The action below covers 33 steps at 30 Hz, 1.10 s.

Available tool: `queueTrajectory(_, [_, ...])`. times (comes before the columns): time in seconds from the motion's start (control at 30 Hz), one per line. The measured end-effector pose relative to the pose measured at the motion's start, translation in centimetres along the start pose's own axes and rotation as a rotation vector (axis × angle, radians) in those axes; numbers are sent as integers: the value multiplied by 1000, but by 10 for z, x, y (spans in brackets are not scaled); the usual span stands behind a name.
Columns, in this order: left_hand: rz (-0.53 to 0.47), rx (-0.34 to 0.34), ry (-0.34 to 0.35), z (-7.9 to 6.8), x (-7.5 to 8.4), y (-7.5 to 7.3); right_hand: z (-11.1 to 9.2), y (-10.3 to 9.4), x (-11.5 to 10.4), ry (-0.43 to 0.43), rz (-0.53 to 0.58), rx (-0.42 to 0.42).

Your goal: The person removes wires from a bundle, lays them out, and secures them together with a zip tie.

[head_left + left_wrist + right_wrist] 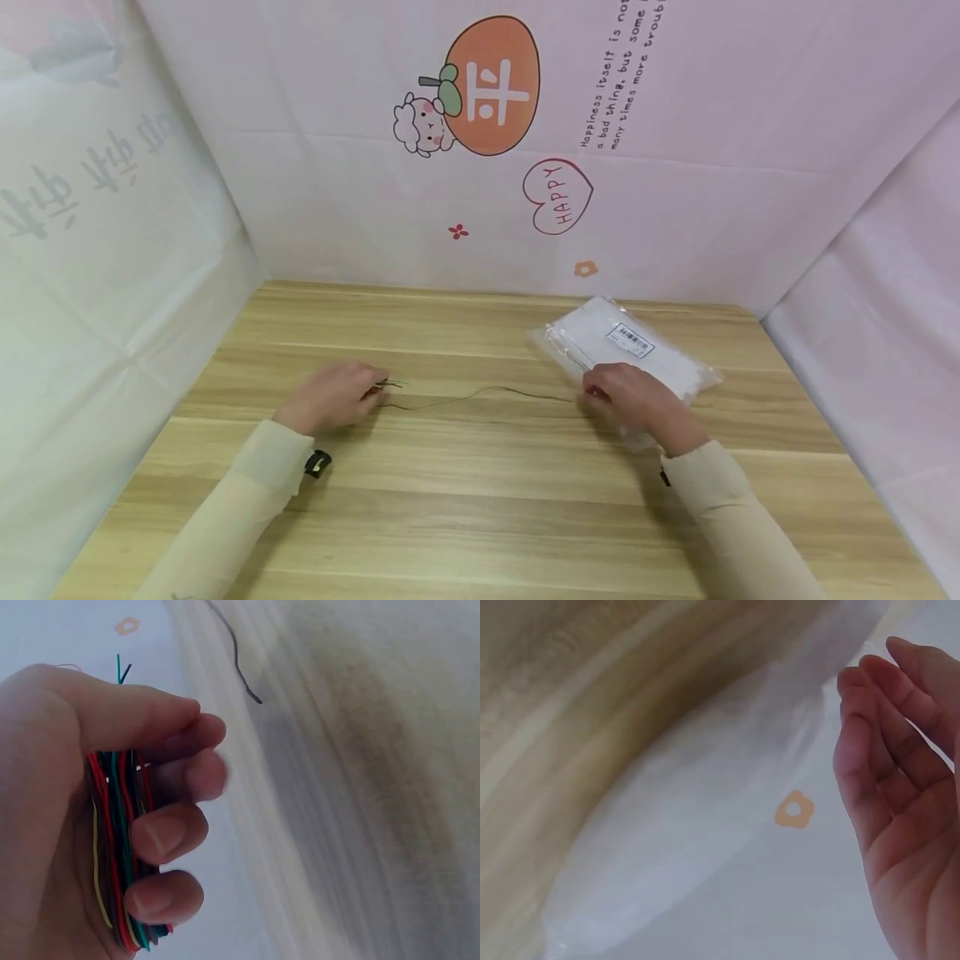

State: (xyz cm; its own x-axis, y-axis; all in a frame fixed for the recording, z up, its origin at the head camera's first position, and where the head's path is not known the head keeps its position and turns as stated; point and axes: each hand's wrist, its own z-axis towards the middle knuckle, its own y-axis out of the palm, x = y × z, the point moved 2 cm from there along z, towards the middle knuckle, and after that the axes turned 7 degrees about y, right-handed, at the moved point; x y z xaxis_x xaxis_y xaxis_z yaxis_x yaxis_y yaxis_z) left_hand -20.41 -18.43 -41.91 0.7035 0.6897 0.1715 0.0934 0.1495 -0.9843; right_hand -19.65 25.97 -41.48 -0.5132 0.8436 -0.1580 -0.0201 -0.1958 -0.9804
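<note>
A bundle of thin red, green, black and yellow wires [120,847] lies along the palm of my left hand [337,396], whose fingers curl round it. Short wire ends stick out past the thumb. A single thin dark wire [480,392] runs in a wavy line over the table between the two hands. Its left end [251,694] is loose, just beyond the left fingertips. At the right end of this wire, my right hand [633,396] pinches it with thumb and fingertips drawn together, the wire itself lost from sight in the right wrist view.
A clear plastic packet [652,354] with white contents and a barcode label lies partly under the right hand. The wood-grain table [480,517] meets a printed white cloth [337,208] at its back edge, with more cloth at both sides.
</note>
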Motion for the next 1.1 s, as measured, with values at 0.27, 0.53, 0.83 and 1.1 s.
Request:
queueTrajectory(0.27, [13, -3, -83, 7, 10, -2, 2, -12, -11, -29, 40, 50])
queueTrajectory(0.53, [7, 10, -79, 24, 31, -5, 17, -20, -36, -80, 80, 74])
queueTrajectory(0.83, [-5, -8, -38, 43, 51, 5, 30, -9, -63, -141, 109, 77])
queueTrajectory(1.1, [-31, -1, -3, 55, 65, 7, 41, -8, -86, -202, 129, 93])
